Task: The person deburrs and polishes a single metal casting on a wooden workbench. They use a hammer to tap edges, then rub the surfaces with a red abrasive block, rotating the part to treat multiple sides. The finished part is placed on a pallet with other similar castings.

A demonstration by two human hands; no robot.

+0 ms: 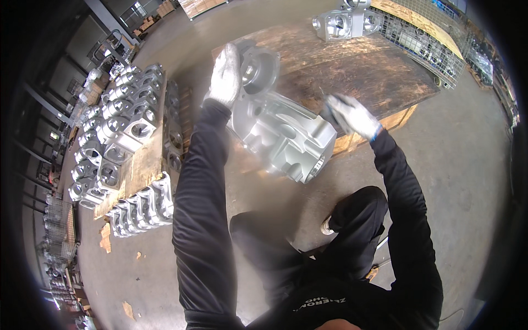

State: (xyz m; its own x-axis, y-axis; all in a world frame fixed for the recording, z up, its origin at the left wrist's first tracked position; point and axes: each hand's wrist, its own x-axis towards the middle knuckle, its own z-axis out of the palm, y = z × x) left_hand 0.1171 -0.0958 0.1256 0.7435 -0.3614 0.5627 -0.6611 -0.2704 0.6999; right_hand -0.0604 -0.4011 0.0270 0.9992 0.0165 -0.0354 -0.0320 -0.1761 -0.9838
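Note:
A large silver metal casting (286, 135), with a round flanged opening at its far end and ribbed pockets along its body, lies tilted at the near left edge of the wooden table (352, 71). My left hand (225, 77), in a white glove, grips the flange's left rim; part of its fingers is hidden. To the right of the casting, my right hand (352, 116), gloved too, is closed around something small and dark, with a thin tip pointing away from me. Blur keeps its kind from showing. A gap separates that hand from the flange.
Another silver casting (347, 23) stands on the table's far side, beside a wire mesh crate (423, 41) of metal parts. To the left, several castings (113, 126) are stacked in layers with wooden boards (140, 170). Cardboard scraps (105, 237) lie on the concrete floor.

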